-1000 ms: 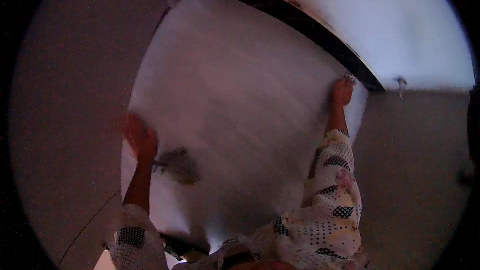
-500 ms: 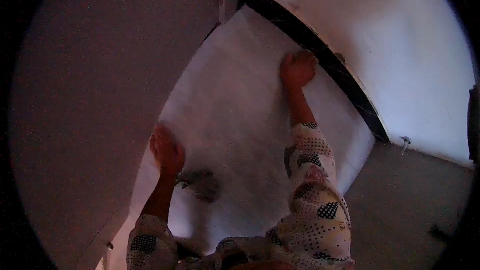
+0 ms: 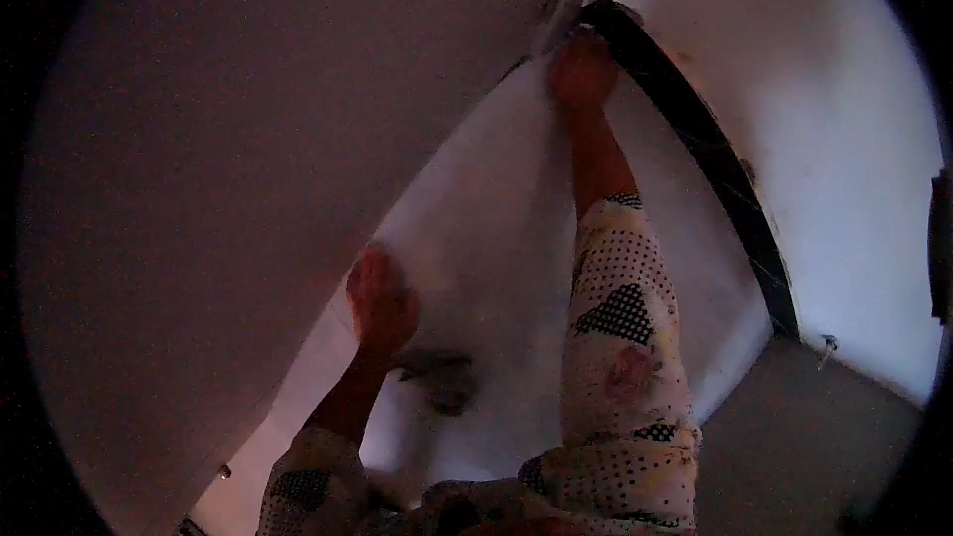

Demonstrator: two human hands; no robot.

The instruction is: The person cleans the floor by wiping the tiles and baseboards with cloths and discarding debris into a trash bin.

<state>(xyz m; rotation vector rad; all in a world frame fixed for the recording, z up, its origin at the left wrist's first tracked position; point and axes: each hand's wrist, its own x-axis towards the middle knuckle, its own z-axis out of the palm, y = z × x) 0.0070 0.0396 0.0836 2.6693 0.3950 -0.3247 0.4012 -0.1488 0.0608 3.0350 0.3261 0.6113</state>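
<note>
A pale, smooth slab-like surface (image 3: pixel 486 238) spreads out below me, narrowing toward its far corner. My left hand (image 3: pixel 384 303) lies by the slab's left edge, its fingers stretched out and holding nothing. Up at the far corner is my right hand (image 3: pixel 583 69), closed with the fingers curled, close against the end of a black strip (image 3: pixel 710 129) along the slab's right side. A tiny light patch shows at those fingertips; what the hand holds, if anything, I cannot make out. On the slab near my left wrist is a dark blurred reflection or shadow.
A white wall (image 3: pixel 844 139) with brown stains rises beyond the black strip. Below its lower end sits a small metal fitting (image 3: pixel 827 345). Grey floor (image 3: pixel 814 437) shows at lower right. A small round knob (image 3: pixel 224 471) is at lower left, beside a broad dim surface (image 3: pixel 248 139).
My right hand has slid along the black strip from its middle to the far corner, the arm stretching out. The view has shifted; my left hand stays by the left edge.
</note>
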